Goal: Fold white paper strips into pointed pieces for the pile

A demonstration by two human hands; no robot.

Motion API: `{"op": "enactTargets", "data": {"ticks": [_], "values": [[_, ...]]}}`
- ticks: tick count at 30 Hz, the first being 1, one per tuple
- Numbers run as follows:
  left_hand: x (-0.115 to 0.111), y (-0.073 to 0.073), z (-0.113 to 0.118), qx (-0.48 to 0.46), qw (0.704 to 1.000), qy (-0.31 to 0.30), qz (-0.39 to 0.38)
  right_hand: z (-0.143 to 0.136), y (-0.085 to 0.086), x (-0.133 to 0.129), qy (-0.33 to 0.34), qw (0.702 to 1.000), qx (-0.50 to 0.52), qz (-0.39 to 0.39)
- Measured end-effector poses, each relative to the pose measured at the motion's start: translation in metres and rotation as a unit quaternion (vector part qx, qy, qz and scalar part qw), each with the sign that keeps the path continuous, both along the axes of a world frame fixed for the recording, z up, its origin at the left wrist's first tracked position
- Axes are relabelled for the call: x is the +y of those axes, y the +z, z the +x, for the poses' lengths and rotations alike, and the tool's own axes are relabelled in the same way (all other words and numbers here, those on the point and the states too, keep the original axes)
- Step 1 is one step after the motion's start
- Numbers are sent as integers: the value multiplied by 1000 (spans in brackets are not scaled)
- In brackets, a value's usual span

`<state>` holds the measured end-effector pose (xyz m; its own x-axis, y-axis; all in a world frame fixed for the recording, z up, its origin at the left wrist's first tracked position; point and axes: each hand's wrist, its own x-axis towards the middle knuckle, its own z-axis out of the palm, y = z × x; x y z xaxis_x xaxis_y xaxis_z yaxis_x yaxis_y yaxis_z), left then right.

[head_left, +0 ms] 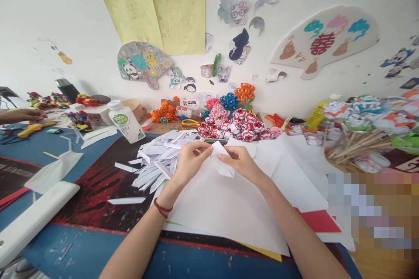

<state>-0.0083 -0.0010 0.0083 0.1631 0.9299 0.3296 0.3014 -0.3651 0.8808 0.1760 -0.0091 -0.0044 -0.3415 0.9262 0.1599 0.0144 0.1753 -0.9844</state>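
Note:
Between my two hands is a small piece of folded white paper [225,166], held above large white sheets [235,209] on the table. My left hand [193,159] pinches its upper left edge between thumb and fingers. From the other side my right hand [240,161] grips it, the thumb lying across its front. Just left of my left hand is a heap of folded white paper strips [155,161]. One loose strip [127,201] lies apart on the dark mat [98,196].
A white bottle [126,122] stands behind the strip heap. Red-and-white paper flowers [234,125] line the wall side. Wooden sticks [360,146] and more paper flowers [386,113] are at right. At far left, another person's hand [28,115] is near a yellow glue gun [36,129].

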Motion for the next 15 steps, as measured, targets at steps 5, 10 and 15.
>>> {"op": "enactTargets", "data": {"ticks": [5,10,15], "values": [[-2,2,-1,21,1000,-10,13,2,3,0,7,1000,-1,-10],[-4,3,1,48,998,-12,34,3,5,-1,22,1000,2,-16],[-4,2,2,70,997,-10,35,1,0,1,-2,1000,13,-10]]}}
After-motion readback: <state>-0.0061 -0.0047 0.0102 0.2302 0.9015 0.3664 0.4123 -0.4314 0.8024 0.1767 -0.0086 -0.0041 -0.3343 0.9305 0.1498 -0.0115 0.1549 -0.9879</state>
